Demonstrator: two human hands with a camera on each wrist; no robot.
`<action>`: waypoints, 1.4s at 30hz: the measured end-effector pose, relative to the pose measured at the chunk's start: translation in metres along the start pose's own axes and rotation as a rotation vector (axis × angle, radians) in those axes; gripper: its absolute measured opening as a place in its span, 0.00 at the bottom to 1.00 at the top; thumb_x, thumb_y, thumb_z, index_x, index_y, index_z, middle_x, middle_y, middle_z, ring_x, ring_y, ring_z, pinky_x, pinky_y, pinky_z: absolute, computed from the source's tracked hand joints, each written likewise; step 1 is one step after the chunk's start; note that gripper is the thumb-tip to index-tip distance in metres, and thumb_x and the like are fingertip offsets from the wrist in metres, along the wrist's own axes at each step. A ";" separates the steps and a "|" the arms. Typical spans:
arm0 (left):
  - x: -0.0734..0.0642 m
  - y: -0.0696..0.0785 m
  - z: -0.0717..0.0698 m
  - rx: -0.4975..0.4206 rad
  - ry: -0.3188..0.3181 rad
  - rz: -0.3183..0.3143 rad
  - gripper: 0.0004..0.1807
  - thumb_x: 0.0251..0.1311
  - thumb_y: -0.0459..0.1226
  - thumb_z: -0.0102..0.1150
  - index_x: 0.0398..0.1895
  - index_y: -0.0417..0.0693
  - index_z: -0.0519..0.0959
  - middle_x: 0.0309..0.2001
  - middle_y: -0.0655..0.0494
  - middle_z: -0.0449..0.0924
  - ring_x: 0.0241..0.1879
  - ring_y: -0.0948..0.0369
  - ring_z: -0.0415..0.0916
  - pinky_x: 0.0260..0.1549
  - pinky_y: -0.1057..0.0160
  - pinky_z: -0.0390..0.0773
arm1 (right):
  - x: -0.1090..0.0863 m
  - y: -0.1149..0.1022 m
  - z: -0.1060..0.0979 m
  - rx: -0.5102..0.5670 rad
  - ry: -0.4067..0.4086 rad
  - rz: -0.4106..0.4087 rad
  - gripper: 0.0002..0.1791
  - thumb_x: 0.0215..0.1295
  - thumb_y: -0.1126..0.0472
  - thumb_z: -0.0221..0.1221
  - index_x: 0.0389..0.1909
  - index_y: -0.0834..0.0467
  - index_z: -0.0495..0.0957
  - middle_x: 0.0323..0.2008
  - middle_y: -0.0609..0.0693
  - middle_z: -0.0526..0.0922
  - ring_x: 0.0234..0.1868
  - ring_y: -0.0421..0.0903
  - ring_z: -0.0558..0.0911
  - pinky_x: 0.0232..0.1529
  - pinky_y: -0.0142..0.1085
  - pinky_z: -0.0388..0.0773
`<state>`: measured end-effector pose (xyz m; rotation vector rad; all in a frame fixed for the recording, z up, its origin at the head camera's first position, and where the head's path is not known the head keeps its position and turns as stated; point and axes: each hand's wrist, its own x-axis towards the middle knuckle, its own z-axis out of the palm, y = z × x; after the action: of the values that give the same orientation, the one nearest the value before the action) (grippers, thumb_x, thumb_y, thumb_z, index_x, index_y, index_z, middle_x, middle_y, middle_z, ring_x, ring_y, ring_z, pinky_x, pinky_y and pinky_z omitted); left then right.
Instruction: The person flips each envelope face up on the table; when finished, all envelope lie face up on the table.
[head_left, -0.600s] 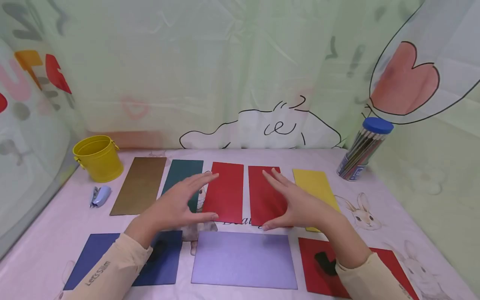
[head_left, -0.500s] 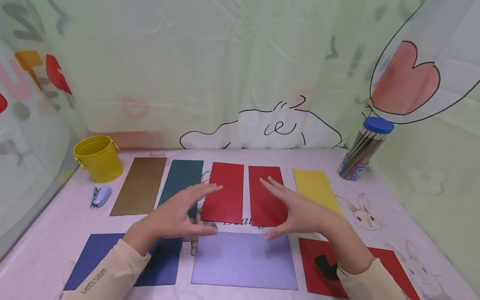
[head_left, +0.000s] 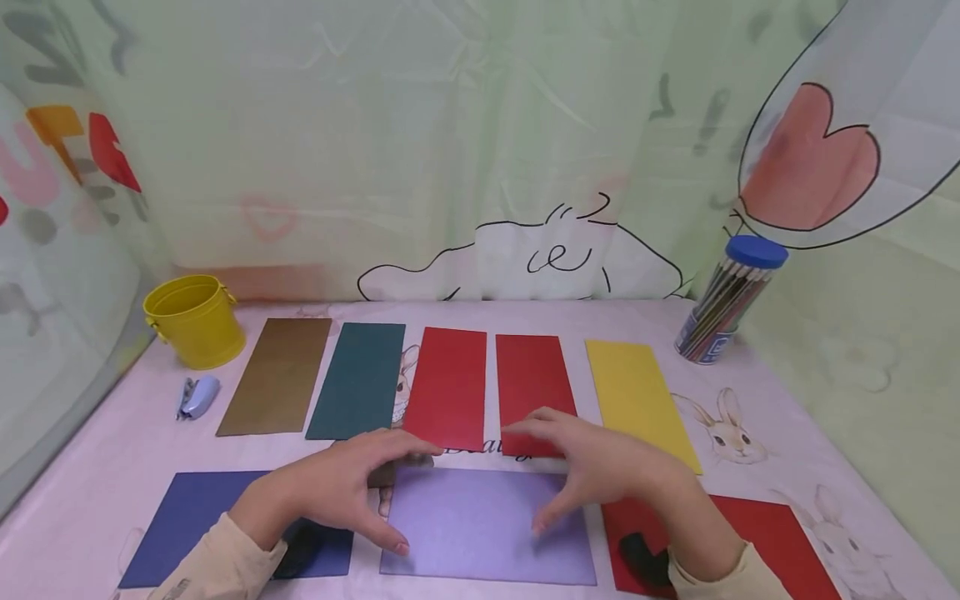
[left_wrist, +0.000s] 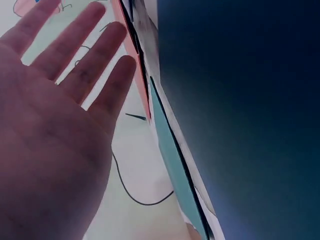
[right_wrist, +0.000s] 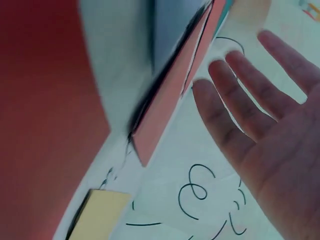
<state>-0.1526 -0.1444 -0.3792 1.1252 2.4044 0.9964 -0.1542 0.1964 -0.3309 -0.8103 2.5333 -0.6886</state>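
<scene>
A lavender rectangular sheet (head_left: 480, 521) lies flat at the front middle. My left hand (head_left: 341, 483) is over its left side, thumb and fingers spread apart, holding nothing. Over the sheet's right side is my right hand (head_left: 603, 458), also spread and holding nothing. Whether either hand touches the sheet cannot be told. The wrist views show relaxed fingers on the left hand (left_wrist: 55, 130) and right hand (right_wrist: 270, 135). Left of the lavender sheet lies a blue sheet (head_left: 180, 517), partly under my left forearm. On the right, my right forearm hides part of a red sheet (head_left: 772, 542).
Behind lie brown (head_left: 277, 375), teal (head_left: 358, 379), red (head_left: 450, 383), second red (head_left: 528, 375) and yellow (head_left: 637, 392) rectangles. A yellow bucket (head_left: 198, 329) and light-blue stapler (head_left: 198, 397) stand left; a blue-lidded pencil jar (head_left: 723, 308) stands back right.
Both hands have moved toward me, from above the back row of rectangles to above the lavender sheet. The laid-out sheets keep their places.
</scene>
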 end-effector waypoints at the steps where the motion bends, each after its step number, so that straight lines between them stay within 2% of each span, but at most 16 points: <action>1: -0.002 0.000 0.000 0.003 -0.003 -0.012 0.50 0.42 0.61 0.77 0.71 0.61 0.69 0.61 0.67 0.72 0.60 0.64 0.69 0.58 0.55 0.74 | 0.000 -0.002 0.000 -0.003 -0.015 0.003 0.51 0.39 0.37 0.79 0.69 0.45 0.72 0.60 0.43 0.71 0.62 0.47 0.70 0.55 0.49 0.77; 5: -0.005 0.000 0.000 0.036 -0.013 -0.047 0.49 0.41 0.62 0.76 0.71 0.64 0.69 0.63 0.68 0.71 0.60 0.63 0.67 0.57 0.54 0.74 | 0.001 -0.007 0.003 -0.028 -0.086 0.031 0.47 0.38 0.37 0.80 0.64 0.42 0.76 0.55 0.40 0.72 0.58 0.43 0.70 0.54 0.47 0.78; 10: -0.006 0.001 0.003 0.086 -0.049 -0.076 0.51 0.40 0.65 0.75 0.72 0.67 0.68 0.64 0.70 0.69 0.61 0.64 0.64 0.57 0.54 0.73 | 0.002 -0.010 0.010 -0.046 -0.156 0.075 0.45 0.35 0.40 0.81 0.61 0.38 0.77 0.53 0.40 0.70 0.58 0.44 0.69 0.50 0.47 0.79; 16: -0.006 0.004 0.006 0.176 -0.068 -0.052 0.52 0.39 0.67 0.74 0.72 0.67 0.68 0.65 0.70 0.67 0.61 0.64 0.61 0.58 0.48 0.69 | 0.003 -0.008 0.016 -0.071 -0.163 0.063 0.46 0.33 0.40 0.82 0.60 0.36 0.77 0.52 0.39 0.69 0.57 0.43 0.68 0.49 0.45 0.80; 21: -0.007 0.010 0.007 0.206 -0.086 -0.067 0.54 0.37 0.68 0.74 0.72 0.68 0.67 0.66 0.69 0.65 0.63 0.63 0.58 0.60 0.44 0.65 | 0.005 -0.004 0.017 -0.099 -0.158 0.001 0.47 0.33 0.39 0.82 0.61 0.35 0.76 0.52 0.38 0.69 0.57 0.42 0.67 0.51 0.44 0.78; 29: -0.006 0.012 0.009 0.248 -0.102 -0.091 0.55 0.34 0.68 0.76 0.71 0.69 0.68 0.65 0.70 0.62 0.63 0.62 0.57 0.58 0.45 0.68 | 0.006 -0.004 0.018 -0.158 -0.155 -0.035 0.51 0.32 0.35 0.81 0.64 0.37 0.74 0.52 0.38 0.69 0.56 0.42 0.66 0.52 0.43 0.78; 35: -0.005 0.012 0.010 0.246 -0.116 -0.109 0.51 0.36 0.65 0.77 0.70 0.72 0.70 0.63 0.72 0.62 0.62 0.63 0.57 0.58 0.46 0.68 | 0.006 -0.007 0.023 -0.179 -0.168 0.027 0.54 0.30 0.34 0.80 0.65 0.40 0.70 0.55 0.38 0.68 0.59 0.42 0.66 0.57 0.51 0.76; 42: -0.005 0.011 0.009 0.228 -0.117 -0.147 0.49 0.35 0.64 0.77 0.68 0.74 0.71 0.63 0.72 0.63 0.62 0.63 0.57 0.57 0.47 0.71 | 0.006 -0.009 0.028 -0.213 -0.185 0.085 0.56 0.26 0.35 0.81 0.62 0.40 0.66 0.56 0.38 0.68 0.60 0.42 0.66 0.62 0.52 0.72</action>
<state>-0.1388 -0.1395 -0.3780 1.0279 2.5089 0.6054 -0.1416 0.1770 -0.3495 -0.7900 2.4821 -0.3042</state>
